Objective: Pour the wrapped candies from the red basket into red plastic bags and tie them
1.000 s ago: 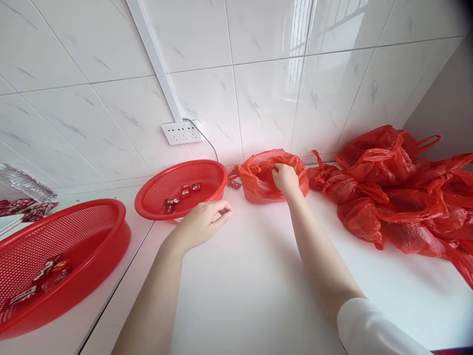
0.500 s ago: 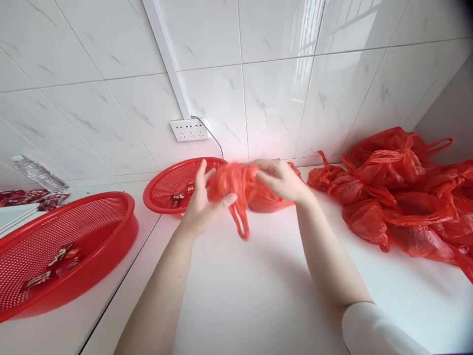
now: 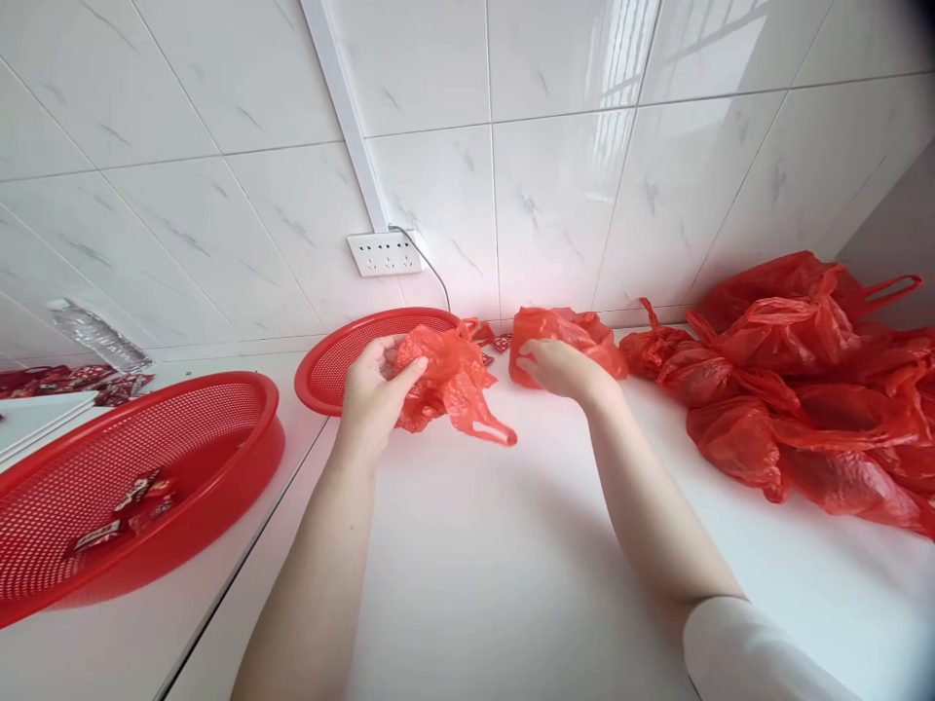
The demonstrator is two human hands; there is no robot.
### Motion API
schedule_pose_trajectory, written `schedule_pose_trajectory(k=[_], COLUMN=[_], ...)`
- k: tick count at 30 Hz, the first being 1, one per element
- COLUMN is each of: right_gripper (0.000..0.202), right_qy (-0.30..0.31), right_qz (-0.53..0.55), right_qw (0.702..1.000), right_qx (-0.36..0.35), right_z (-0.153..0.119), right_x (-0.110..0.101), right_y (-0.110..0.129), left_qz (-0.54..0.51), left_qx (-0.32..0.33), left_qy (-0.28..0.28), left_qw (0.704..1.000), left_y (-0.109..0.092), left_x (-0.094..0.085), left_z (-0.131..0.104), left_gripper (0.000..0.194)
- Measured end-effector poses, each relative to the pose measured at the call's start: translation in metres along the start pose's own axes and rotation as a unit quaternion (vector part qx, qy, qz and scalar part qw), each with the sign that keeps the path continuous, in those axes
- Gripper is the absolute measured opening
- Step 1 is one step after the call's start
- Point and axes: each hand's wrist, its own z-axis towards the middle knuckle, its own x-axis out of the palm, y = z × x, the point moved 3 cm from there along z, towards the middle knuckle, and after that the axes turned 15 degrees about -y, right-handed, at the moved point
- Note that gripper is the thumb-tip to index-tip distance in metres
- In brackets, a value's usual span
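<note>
A crumpled red plastic bag (image 3: 449,375) is gripped in my left hand (image 3: 376,389), its thumb across the front and its fingers partly hidden behind. One loop handle of the bag dangles toward the right. To the right, my right hand (image 3: 559,368) is apart from that bag, its fingers loosely bent and separated, with nothing seen in them. It hovers in front of a second red plastic bag (image 3: 574,329) by the wall; whether the fingertips touch this bag I cannot tell.
Filled red bags (image 3: 789,380) are heaped on the right of the white table (image 3: 504,574). A large red basket (image 3: 255,419) with several wrapped packets (image 3: 135,492) stands left, a smaller red basket (image 3: 314,375) behind my left hand. A clear bottle (image 3: 98,336) and socket strip (image 3: 385,253) are farther back.
My right hand has let go of the crumpled bag and shifted slightly right. The left hand has closed on the bag, which has spread out, its handle swinging rightward. The view has shifted slightly.
</note>
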Motion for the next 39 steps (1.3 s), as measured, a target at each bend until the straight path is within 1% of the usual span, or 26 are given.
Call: schedule_pose_trajectory(k=[1, 3, 4, 6, 8, 10, 11, 13, 15, 17, 18, 19, 20, 21, 22, 24, 25, 27, 28, 30, 31, 32, 34, 36, 37, 39], right_gripper=[0.033, 0.041, 0.040, 0.029, 0.020, 0.018, 0.019, 0.018, 0.018, 0.020, 0.022, 0.022, 0.022, 0.023, 0.026, 0.043, 0.052, 0.063, 0.063, 0.060, 0.061, 0.062, 0.062, 0.058, 0.054, 0.038], right_qy=[-0.014, -0.002, 0.018, 0.054, 0.046, 0.022, 0.015, 0.014, 0.011, 0.003, 0.004, 0.010, 0.022, 0.035, 0.052, 0.112, 0.151, 0.234, 0.275, 0.321, 0.329, 0.328, 0.311, 0.316, 0.325, 0.333], right_qz=[0.009, 0.077, 0.120, 0.178, 0.198, 0.239, 0.280, 0.393, 0.502, 0.574, 0.595, 0.604, 0.603, 0.591, 0.570, 0.509, 0.470, 0.368, 0.307, 0.183, 0.131, 0.092, 0.059, 0.069, 0.080, 0.098], right_qw=[1.000, 0.997, 0.992, 0.980, 0.975, 0.968, 0.959, 0.920, 0.864, 0.816, 0.801, 0.793, 0.794, 0.802, 0.816, 0.850, 0.866, 0.898, 0.910, 0.929, 0.935, 0.940, 0.949, 0.945, 0.940, 0.932], right_qx=[0.006, -0.012, -0.033, -0.077, -0.090, -0.068, -0.048, -0.004, 0.036, 0.063, 0.071, 0.075, 0.077, 0.079, 0.079, 0.077, 0.075, 0.058, 0.044, 0.019, 0.013, 0.009, -0.004, -0.038, -0.061, -0.101], right_z=[-0.002, -0.007, -0.011, -0.016, -0.017, -0.014, -0.011, -0.007, -0.004, -0.004, -0.004, -0.005, -0.007, -0.008, -0.010, -0.014, -0.017, -0.022, -0.025, -0.029, -0.030, -0.031, -0.030, -0.031, -0.032, -0.033], right_x=[-0.004, -0.009, -0.010, -0.009, -0.005, -0.001, 0.001, 0.002, 0.001, -0.002, -0.003, -0.004, -0.005, -0.007, -0.008, -0.011, -0.012, -0.011, -0.010, -0.006, -0.003, -0.001, 0.002, 0.003, 0.003, 0.001], right_y=[0.005, 0.021, 0.030, 0.044, 0.048, 0.044, 0.042, 0.037, 0.034, 0.033, 0.034, 0.034, 0.034, 0.033, 0.032, 0.028, 0.027, 0.027, 0.028, 0.032, 0.035, 0.038, 0.044, 0.048, 0.049, 0.050], left_qz=[0.005, 0.013, 0.016, 0.026, 0.045, 0.067, 0.079, 0.100, 0.122, 0.134, 0.135, 0.135, 0.136, 0.135, 0.134, 0.138, 0.144, 0.165, 0.177, 0.182, 0.171, 0.151, 0.108, 0.108, 0.130, 0.191], left_qx=[-0.003, -0.003, 0.000, 0.002, 0.008, 0.020, 0.024, 0.025, 0.018, 0.013, 0.012, 0.012, 0.014, 0.017, 0.022, 0.030, 0.035, 0.058, 0.078, 0.119, 0.130, 0.128, 0.086, 0.028, 0.010, 0.011], left_qy=[-0.008, -0.003, 0.008, 0.030, 0.034, 0.023, 0.026, 0.048, 0.094, 0.145, 0.164, 0.175, 0.178, 0.169, 0.156, 0.146, 0.161, 0.234, 0.274, 0.329, 0.344, 0.358, 0.396, 0.414, 0.400, 0.335], left_qw=[1.000, 1.000, 1.000, 0.999, 0.998, 0.997, 0.996, 0.993, 0.988, 0.980, 0.977, 0.975, 0.975, 0.976, 0.978, 0.979, 0.976, 0.956, 0.942, 0.919, 0.914, 0.912, 0.908, 0.904, 0.907, 0.923], left_y=[0.000, -0.001, -0.001, -0.002, -0.004, -0.007, -0.008, -0.010, -0.011, -0.013, -0.013, -0.014, -0.015, -0.015, -0.016, -0.015, -0.014, -0.013, -0.014, -0.019, -0.022, -0.025, -0.028, -0.024, -0.020, -0.009], left_x=[0.001, 0.003, 0.005, 0.008, 0.009, 0.006, 0.004, 0.000, -0.002, -0.003, -0.003, -0.004, -0.004, -0.006, -0.008, -0.015, -0.018, -0.023, -0.025, -0.026, -0.025, -0.022, -0.013, -0.001, 0.005, 0.015], left_z=[-0.001, -0.003, -0.004, -0.007, -0.010, -0.010, -0.010, -0.009, -0.008, -0.009, -0.010, -0.010, -0.010, -0.009, -0.007, -0.002, 0.000, 0.001, 0.001, -0.004, -0.007, -0.011, -0.022, -0.032, -0.035, -0.037], left_gripper=[0.044, 0.043, 0.039, 0.029, 0.026, 0.028, 0.030, 0.034, 0.038, 0.039, 0.040, 0.041, 0.042, 0.042, 0.042, 0.040, 0.039, 0.033, 0.031, 0.043, 0.049, 0.050, 0.033, 0.023, 0.023, 0.023])
